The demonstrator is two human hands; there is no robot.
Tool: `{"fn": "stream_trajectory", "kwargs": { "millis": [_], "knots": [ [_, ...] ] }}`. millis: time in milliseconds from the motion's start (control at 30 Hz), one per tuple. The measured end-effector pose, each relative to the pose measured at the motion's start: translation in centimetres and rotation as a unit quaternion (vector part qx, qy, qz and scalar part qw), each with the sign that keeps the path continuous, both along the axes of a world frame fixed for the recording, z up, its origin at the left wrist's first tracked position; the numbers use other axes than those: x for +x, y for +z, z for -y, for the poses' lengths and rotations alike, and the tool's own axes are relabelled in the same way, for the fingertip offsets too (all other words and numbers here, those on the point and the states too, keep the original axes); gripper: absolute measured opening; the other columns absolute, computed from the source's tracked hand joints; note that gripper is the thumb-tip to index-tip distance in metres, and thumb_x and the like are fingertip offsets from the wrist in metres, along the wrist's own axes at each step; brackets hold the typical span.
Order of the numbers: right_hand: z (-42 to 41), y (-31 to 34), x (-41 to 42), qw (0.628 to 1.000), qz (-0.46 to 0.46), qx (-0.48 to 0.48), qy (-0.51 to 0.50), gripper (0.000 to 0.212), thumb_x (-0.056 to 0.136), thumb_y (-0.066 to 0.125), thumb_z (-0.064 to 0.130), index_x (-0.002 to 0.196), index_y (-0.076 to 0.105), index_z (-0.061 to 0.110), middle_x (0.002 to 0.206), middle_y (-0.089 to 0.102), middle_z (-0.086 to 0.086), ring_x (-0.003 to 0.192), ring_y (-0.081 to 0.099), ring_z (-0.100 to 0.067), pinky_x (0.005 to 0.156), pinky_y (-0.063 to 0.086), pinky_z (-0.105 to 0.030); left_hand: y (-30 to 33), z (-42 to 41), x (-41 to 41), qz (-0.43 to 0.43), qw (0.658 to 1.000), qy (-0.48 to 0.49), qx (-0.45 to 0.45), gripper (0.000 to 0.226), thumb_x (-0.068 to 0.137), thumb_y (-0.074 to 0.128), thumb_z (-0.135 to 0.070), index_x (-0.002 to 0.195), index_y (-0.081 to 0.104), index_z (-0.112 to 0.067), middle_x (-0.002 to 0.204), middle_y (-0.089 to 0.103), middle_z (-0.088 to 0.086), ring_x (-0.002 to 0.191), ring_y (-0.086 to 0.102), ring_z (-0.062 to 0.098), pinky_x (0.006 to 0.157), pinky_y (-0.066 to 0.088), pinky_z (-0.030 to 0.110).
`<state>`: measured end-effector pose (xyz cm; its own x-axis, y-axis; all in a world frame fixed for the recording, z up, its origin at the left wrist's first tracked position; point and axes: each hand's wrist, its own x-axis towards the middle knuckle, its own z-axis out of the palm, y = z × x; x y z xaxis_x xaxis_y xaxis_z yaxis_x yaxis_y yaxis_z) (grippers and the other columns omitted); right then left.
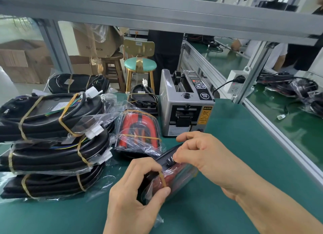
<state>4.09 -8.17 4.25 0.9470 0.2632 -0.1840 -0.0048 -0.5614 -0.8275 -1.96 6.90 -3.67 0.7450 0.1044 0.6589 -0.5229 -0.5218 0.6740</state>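
Both hands were clamped on a bagged red lamp (176, 178): left hand (138, 186) pinched its rubber band (162, 178), right hand (197, 153) gripped the top, over the green tabletop (236, 137).

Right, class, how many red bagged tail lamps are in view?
2. One lamp gripped by left hand and right hand; another lamp behind it, beside the tape dispenser. More may be hidden.

Glossy plastic wrap (181, 174) (crinkled), matt green mat (244, 146)
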Motion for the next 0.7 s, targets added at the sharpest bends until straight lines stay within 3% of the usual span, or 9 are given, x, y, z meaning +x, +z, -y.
{"fn": "stream_trajectory", "kwargs": {
  "millis": [533, 700],
  "knots": [
    [-0.03, 0.89, 0.55, 0.997, -0.031, -0.046, 0.052, 0.021, 0.074, 0.074, 0.029, 0.053, 0.07, 0.027, 0.11, 0.049, 0.025, 0.12, 0.04, -0.005, 0.106, 0.029, -0.052, 0.4, -0.29, -0.05, -0.017, 1.0, -0.012, 0.017, 0.044, 0.066, 0.071, -0.035, 0.108, 0.059, -0.029, 0.101, 0.059, -0.019, 0.093, 0.061, 0.0, 0.079, 0.044, 0.007],
    [-0.05, 0.88, 0.77, 0.996, -0.026, -0.062, 0.062, 0.02, 0.074, 0.074, 0.025, 0.054, 0.07, 0.025, 0.107, 0.05, 0.025, 0.121, 0.039, -0.007, 0.109, 0.023, -0.057, 0.46, -0.32, -0.14, -0.019, 1.0, -0.013, 0.021, 0.044, 0.066, 0.071, -0.036, 0.108, 0.06, -0.028, 0.101, 0.06, -0.019, 0.094, 0.061, 0.001, 0.08, 0.044, 0.007]
  ]
}}
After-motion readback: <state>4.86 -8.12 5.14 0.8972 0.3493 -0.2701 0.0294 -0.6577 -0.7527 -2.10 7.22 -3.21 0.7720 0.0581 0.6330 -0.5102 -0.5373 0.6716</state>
